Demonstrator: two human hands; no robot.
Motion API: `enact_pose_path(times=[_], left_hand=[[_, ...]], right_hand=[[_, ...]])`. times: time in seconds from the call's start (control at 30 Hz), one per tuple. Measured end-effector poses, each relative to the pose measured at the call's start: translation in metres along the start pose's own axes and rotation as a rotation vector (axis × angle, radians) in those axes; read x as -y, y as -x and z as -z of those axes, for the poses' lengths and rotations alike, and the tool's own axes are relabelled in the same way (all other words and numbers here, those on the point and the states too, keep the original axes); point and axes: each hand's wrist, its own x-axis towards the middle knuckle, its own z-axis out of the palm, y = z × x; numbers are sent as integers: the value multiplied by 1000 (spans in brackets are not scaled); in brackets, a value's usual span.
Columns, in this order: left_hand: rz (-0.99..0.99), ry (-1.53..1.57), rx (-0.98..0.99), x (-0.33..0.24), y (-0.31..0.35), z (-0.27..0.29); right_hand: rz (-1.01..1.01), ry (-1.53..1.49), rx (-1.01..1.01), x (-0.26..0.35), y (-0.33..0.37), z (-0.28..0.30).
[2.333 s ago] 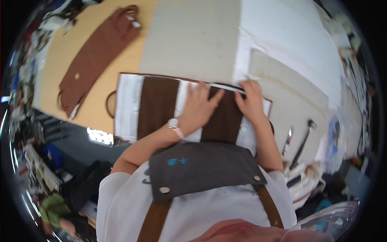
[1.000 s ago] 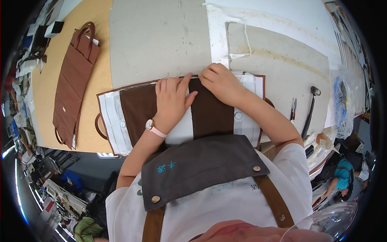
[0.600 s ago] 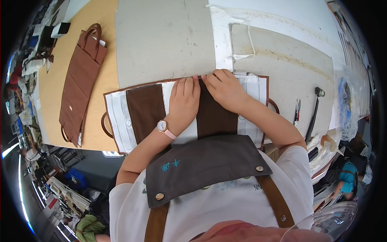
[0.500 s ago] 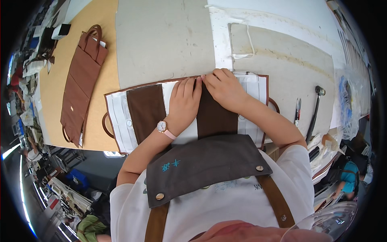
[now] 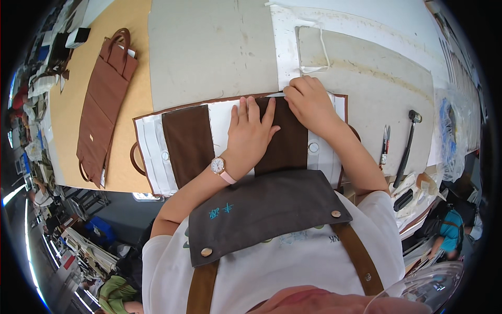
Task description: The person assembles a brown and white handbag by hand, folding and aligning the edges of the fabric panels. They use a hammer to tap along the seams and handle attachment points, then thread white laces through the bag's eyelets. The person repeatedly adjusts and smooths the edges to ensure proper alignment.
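In front of me an unfolded brown bag (image 5: 152, 144) lies flat, its white inside facing up and a handle at each side. Two dark brown fabric panels run across it, a left panel (image 5: 188, 141) and a right panel (image 5: 285, 144). My left hand (image 5: 249, 133), wearing a wristwatch, lies with spread fingers over the white strip and the right panel, tips near the far edge. At the far edge of that panel, the bent fingers of my right hand (image 5: 312, 107) pinch its border. A thin pale strip shows beside them; the fingertips are partly hidden.
A second brown bag (image 5: 107, 107) lies folded on the tan board at left. To the right are a hammer (image 5: 408, 146), a pen-like tool (image 5: 385, 146) and crumpled clear plastic (image 5: 452, 136). A white cord loop (image 5: 325, 47) lies beyond the bag. Other people are around the table's sides.
My right hand has shifted right along the bag's far edge. My left hand has moved slightly right and nearer me, its fingers spreading apart. A pale strip now shows at the panel's edge.
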Motion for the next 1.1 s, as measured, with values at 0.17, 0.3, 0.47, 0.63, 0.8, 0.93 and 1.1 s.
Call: enact_pose_path(times=[0.17, 0.3, 0.47, 0.63, 0.8, 0.93, 1.1], left_hand=[[5, 0, 0, -1, -7, 1], [8, 5, -3, -1, -8, 0], [-3, -22, -7, -3, -11, 1], [-5, -21, -7, -3, -12, 0], [-20, -24, -28, -1, -10, -1], [-14, -57, -16, -4, -10, -2], [-14, -66, -18, -5, -10, -1]], right_hand=[[14, 81, 36, -11, 3, -1], [-37, -23, -4, -5, -1, 3], [-35, -34, 11, -3, -5, -3], [67, -30, 61, -8, 0, 1], [141, 73, 200, -6, 3, 10], [179, 159, 188, -1, 6, 11], [178, 183, 85, -2, 7, 7]])
